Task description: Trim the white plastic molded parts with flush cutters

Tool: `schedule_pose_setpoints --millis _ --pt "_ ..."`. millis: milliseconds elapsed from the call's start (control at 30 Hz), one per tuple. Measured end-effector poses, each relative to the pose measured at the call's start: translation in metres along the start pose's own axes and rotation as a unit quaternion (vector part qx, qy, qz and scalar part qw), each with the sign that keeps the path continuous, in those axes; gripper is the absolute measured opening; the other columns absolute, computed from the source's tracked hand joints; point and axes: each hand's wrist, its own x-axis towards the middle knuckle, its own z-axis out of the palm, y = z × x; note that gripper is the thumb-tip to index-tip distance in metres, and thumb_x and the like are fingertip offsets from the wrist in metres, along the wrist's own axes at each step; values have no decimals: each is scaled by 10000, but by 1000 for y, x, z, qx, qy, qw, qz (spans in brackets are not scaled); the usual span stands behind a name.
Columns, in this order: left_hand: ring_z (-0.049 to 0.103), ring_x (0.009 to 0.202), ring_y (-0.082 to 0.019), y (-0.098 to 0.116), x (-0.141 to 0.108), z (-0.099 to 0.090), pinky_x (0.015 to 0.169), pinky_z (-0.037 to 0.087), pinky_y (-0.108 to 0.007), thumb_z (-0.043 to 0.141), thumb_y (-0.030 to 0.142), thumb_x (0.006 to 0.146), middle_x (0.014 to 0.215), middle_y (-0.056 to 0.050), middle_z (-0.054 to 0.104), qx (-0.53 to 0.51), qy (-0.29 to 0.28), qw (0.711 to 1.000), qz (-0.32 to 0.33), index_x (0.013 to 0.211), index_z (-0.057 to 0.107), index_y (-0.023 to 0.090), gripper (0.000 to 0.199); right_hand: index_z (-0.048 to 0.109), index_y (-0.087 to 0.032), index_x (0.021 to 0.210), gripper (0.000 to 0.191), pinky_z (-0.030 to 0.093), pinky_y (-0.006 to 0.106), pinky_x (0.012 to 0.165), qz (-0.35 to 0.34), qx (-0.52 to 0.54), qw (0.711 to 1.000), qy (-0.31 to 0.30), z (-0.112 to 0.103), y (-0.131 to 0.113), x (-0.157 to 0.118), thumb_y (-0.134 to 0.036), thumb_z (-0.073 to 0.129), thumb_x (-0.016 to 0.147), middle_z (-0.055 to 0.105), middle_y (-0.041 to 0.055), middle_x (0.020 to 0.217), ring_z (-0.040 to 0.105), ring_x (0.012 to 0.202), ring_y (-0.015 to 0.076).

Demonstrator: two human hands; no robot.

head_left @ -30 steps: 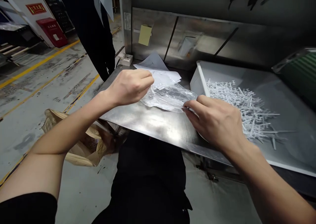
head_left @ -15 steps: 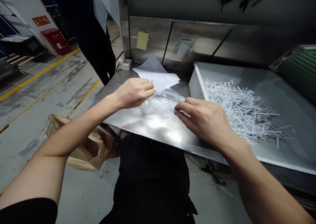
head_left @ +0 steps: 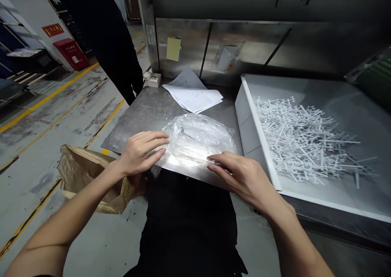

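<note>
A clear plastic bag (head_left: 198, 136), crinkled and see-through, lies flat on the metal tabletop (head_left: 131, 114). At its left edge my left hand (head_left: 142, 150) is open, thumb apart from the fingers, with nothing held between them. My right hand (head_left: 241, 171) has thumb and fingertips drawn together at the bag's near right edge, pinching the film. Just behind the bag rest some printed paper sheets (head_left: 195, 97). To the right, a large white bin (head_left: 253, 130) holds a heap of thin white plastic pieces (head_left: 311, 142).
An open brown sack (head_left: 91, 163) stands on the floor at the left. A white socket box (head_left: 152, 80) sits at the table's back left corner. A person in dark clothes (head_left: 100, 36) stands beyond it. A metal back panel (head_left: 189, 65) closes off the rear.
My left hand has let go of the plastic and moved down and left, opening. My right hand has come nearer to me. The bag now lies flatter and closer to the table's front edge.
</note>
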Motion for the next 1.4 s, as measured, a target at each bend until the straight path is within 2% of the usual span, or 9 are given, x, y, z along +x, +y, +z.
schedule_pose_setpoints --millis 133,267,367,533,667,867,1100,1267,1400 --pt "791 1012 -212 18 1 10 887 616 -348 677 257 1065 1161 -92 824 1 79 997 -27 1287 726 192 236 745 -255 1272 273 566 331 787 41 59 997 26 -1 -7 5 -436 584 1144 813 73 1112 789 937 231" --pt "693 762 -186 26 14 30 674 501 -342 656 311 1087 904 -46 789 141 18 989 27 1140 747 188 162 744 -258 1262 232 554 341 713 46 -17 994 -95 12 -5 3 -379 592 1135 816 49 1035 801 852 243" --pt "607 698 -195 29 20 38 604 403 -370 567 195 1095 802 -39 719 240 -37 968 64 1048 743 189 183 716 -255 1324 260 547 342 683 44 -43 992 -111 11 -1 -12 -356 557 1146 796 43 1002 795 814 243" --pt "660 904 -246 36 23 46 746 484 -389 531 85 1040 1016 -102 772 213 -91 969 85 1011 720 164 207 731 -261 1373 319 544 325 687 67 42 997 2 -2 -10 -25 -404 542 1159 777 49 986 768 820 223" --pt "685 1123 -280 40 23 64 930 540 -410 554 74 1019 1216 -115 786 163 -81 981 73 1116 726 168 218 761 -249 1314 289 577 352 911 120 158 968 155 27 -12 4 -378 556 1157 800 75 1137 771 1038 233" --pt "699 1120 -285 27 19 90 942 544 -435 563 131 1051 1470 -163 711 192 -80 977 51 1388 676 139 356 781 -186 1261 358 527 423 994 138 39 969 201 78 33 40 -389 511 1144 802 118 1109 726 1076 279" --pt "701 1110 -298 10 35 110 927 531 -454 548 176 1078 1402 -166 738 201 -101 974 19 1281 725 132 272 801 -169 1205 355 481 477 1028 129 -10 968 217 82 64 48 -380 529 1117 801 143 1049 668 1044 302" --pt "711 1209 -299 13 34 102 1018 578 -474 570 154 1055 1473 -132 732 184 -20 982 20 1276 745 174 282 788 -173 1237 346 513 500 1046 78 29 968 237 77 54 54 -371 525 1130 807 155 1112 711 1088 309" --pt "696 1351 -331 33 6 83 1175 559 -563 655 116 982 1482 -115 742 158 77 984 16 1307 741 207 348 755 -196 1348 343 574 450 1025 32 73 957 280 80 30 31 -327 502 1155 814 151 1229 761 1145 280"
